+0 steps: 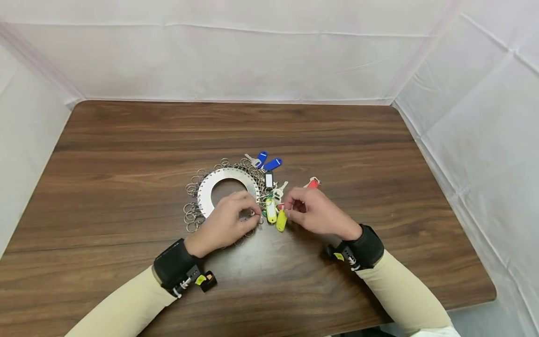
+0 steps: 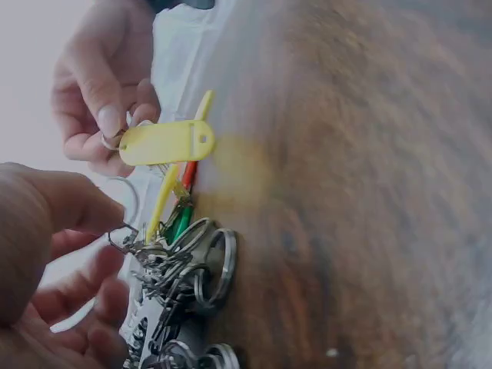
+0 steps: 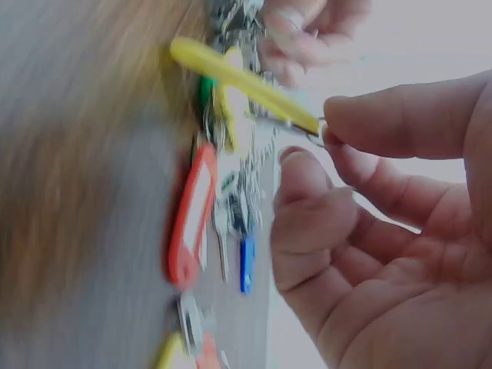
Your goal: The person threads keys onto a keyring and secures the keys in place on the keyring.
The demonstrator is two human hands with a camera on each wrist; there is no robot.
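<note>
Metal disc [image 1: 227, 180]: we saw it flat on the wooden table [image 1: 126, 154], fringed with key rings [image 1: 191, 213].
Left hand [image 1: 225, 222]: its fingers were curled over the disc's near right rim, pinching a ring there.
Yellow tag [image 2: 165, 143]: we saw it between our hands, just right of the disc.
Right hand [image 1: 317, 213]: thumb and forefinger pinched the small ring at the yellow tag's end.
Blue tags [image 1: 267, 161]: beyond the disc.
</note>
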